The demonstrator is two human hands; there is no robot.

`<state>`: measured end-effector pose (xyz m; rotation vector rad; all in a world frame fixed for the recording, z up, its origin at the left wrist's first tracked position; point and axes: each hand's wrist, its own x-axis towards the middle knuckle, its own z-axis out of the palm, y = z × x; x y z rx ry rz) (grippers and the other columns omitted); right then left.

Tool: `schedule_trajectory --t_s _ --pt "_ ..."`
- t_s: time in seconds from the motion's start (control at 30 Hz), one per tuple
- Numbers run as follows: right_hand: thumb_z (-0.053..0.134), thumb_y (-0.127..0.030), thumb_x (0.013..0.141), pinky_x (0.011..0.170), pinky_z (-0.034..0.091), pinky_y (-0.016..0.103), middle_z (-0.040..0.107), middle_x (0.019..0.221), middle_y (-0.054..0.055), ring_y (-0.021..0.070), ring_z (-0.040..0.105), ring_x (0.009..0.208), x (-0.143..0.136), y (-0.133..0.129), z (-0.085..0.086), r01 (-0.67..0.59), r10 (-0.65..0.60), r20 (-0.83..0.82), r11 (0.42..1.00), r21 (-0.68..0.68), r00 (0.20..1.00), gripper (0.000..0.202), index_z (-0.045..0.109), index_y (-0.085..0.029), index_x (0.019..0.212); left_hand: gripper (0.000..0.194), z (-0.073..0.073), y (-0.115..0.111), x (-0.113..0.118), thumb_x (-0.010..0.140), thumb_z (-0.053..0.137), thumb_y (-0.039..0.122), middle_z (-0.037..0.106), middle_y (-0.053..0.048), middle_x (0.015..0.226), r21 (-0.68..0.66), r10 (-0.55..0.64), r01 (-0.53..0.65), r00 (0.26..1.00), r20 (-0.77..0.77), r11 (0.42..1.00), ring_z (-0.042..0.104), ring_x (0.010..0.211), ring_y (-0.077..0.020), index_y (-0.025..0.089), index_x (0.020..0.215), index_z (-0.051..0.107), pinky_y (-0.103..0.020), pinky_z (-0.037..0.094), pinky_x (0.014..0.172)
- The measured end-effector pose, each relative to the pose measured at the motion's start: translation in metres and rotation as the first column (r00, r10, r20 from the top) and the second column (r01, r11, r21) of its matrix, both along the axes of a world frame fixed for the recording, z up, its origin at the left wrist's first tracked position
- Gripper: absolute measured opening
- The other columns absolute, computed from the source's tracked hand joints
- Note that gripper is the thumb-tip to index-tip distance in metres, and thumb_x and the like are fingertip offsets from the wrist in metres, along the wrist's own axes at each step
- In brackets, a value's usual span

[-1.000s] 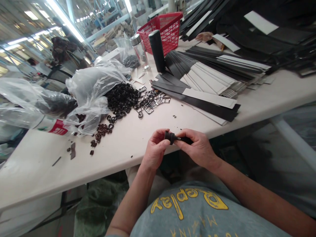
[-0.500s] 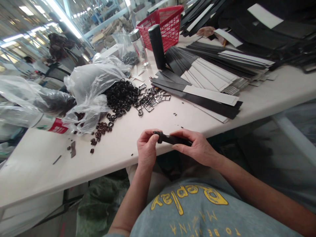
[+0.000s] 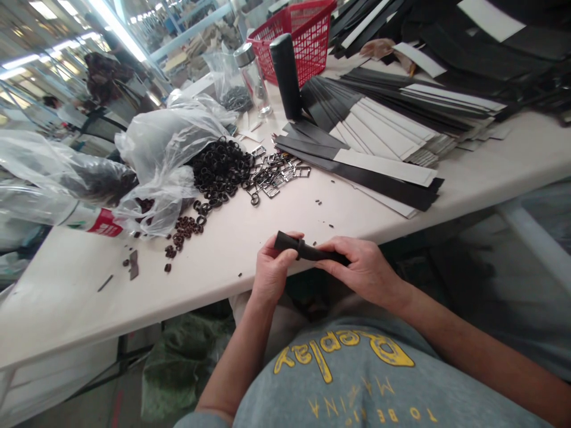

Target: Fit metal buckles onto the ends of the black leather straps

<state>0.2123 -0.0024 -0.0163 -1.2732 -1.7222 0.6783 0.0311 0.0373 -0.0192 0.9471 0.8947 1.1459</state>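
Just over the table's near edge, a black strap [image 3: 322, 254] stretches between my two hands. A small black loop [image 3: 301, 249] sits around it, and the strap's end stands out past the loop on the left. My left hand [image 3: 271, 270] pinches the strap beside the loop, thumb on the near side. Fingers of my right hand [image 3: 363, 264] are closed round the strap farther right, hiding its other end. Beyond them lie a heap of black loops [image 3: 218, 169], silver-toned buckles [image 3: 276, 172] and small brown loops [image 3: 184, 230].
Black strips with white parts [image 3: 383, 134] fan across the table's right. Behind them stand a red basket [image 3: 307, 41], a black bottle [image 3: 285, 77] and a glass bottle [image 3: 254, 80]. Clear plastic bags [image 3: 156, 139] cover the left. The table's near edge [image 3: 187, 310] runs below my hands.
The strap's end has come through the loop and now shows past it above my left thumb. The loop sits farther along the strap, closer to my right hand.
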Motion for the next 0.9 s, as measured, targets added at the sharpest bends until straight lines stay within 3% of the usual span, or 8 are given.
schedule_trajectory --t_s 0.07,0.17,0.3,0.4,0.53,0.73,0.83,0.9 --pt "0.067 -0.021 0.085 0.073 0.054 0.030 0.076 0.087 0.004 0.0202 0.070 0.078 -0.003 0.001 0.000 -0.003 0.003 0.003 1.000 0.009 1.000 0.010 0.072 -0.021 0.093 0.036 -0.003 -0.007 0.005 0.062 0.090 0.037 0.074 -0.006 0.101 0.007 -0.066 0.066 0.998 -0.017 0.998 0.066 0.101 -0.0212 0.021 0.090 0.076 -0.031 0.050 0.093" --pt "0.068 -0.020 0.083 0.076 0.054 0.031 0.076 0.088 0.004 0.0206 0.070 0.080 -0.006 0.003 0.002 0.002 -0.002 -0.008 1.000 -0.003 1.000 0.009 0.072 -0.021 0.091 0.033 -0.005 -0.014 0.011 0.063 0.089 0.035 0.073 -0.004 0.104 0.002 -0.071 0.071 0.997 0.019 0.997 0.065 0.104 -0.0212 0.022 0.090 0.076 -0.033 0.049 0.098" --pt "0.076 -0.026 0.077 0.078 0.053 0.031 0.075 0.093 0.002 0.0209 0.069 0.084 0.001 0.002 0.005 -0.058 0.043 -0.111 0.989 -0.139 0.993 0.023 0.072 -0.022 0.099 0.028 -0.004 -0.012 0.007 0.066 0.088 0.032 0.074 -0.004 0.102 0.026 -0.059 0.059 0.998 0.003 0.998 0.065 0.101 -0.0213 0.022 0.090 0.077 -0.033 0.050 0.094" --pt "0.074 -0.032 0.080 0.069 0.053 0.028 0.073 0.084 0.001 0.0186 0.067 0.076 0.011 -0.001 0.004 -0.223 0.133 -0.275 0.919 -0.325 0.952 0.022 0.072 -0.020 0.098 0.030 -0.003 -0.008 0.000 0.067 0.088 0.033 0.074 -0.005 0.102 0.097 -0.042 0.043 0.999 -0.010 0.994 0.065 0.102 -0.0213 0.023 0.093 0.078 -0.032 0.049 0.095" --pt "0.068 -0.039 0.084 0.049 0.045 0.024 0.062 0.061 -0.002 0.0129 0.056 0.052 0.016 -0.005 0.000 -0.321 0.061 -0.478 0.813 -0.485 0.876 0.023 0.070 -0.017 0.087 0.037 -0.004 -0.008 -0.003 0.066 0.088 0.038 0.074 -0.005 0.103 0.060 -0.092 0.093 0.996 -0.014 0.994 0.066 0.097 -0.0204 0.022 0.097 0.078 -0.030 0.050 0.090" --pt "0.070 -0.034 0.082 0.050 0.045 0.023 0.062 0.064 -0.002 0.0123 0.054 0.054 0.009 -0.004 0.003 -0.301 0.072 -0.462 0.843 -0.446 0.884 0.017 0.070 -0.018 0.084 0.035 0.002 -0.014 0.005 0.069 0.085 0.038 0.074 -0.007 0.105 0.068 -0.205 0.216 0.968 -0.143 0.974 0.066 0.102 -0.0234 0.023 0.099 0.077 -0.033 0.050 0.093" --pt "0.068 -0.031 0.083 0.051 0.045 0.022 0.063 0.066 -0.003 0.0124 0.055 0.056 0.016 -0.005 0.004 -0.259 0.098 -0.365 0.868 -0.424 0.926 0.013 0.071 -0.019 0.085 0.028 0.001 -0.010 -0.007 0.076 0.080 0.040 0.074 -0.003 0.096 0.082 -0.098 0.116 0.975 -0.200 0.990 0.066 0.090 -0.0182 0.024 0.099 0.076 -0.027 0.051 0.082" --pt "0.067 -0.029 0.084 0.050 0.043 0.022 0.064 0.067 -0.003 0.0119 0.054 0.056 0.025 -0.006 0.003 -0.216 0.111 -0.266 0.888 -0.407 0.957 0.011 0.072 -0.019 0.085 0.020 -0.005 -0.004 -0.021 0.083 0.073 0.041 0.071 0.001 0.082 0.068 0.054 -0.040 0.976 -0.212 0.997 0.062 0.074 -0.0120 0.027 0.097 0.075 -0.021 0.048 0.068"
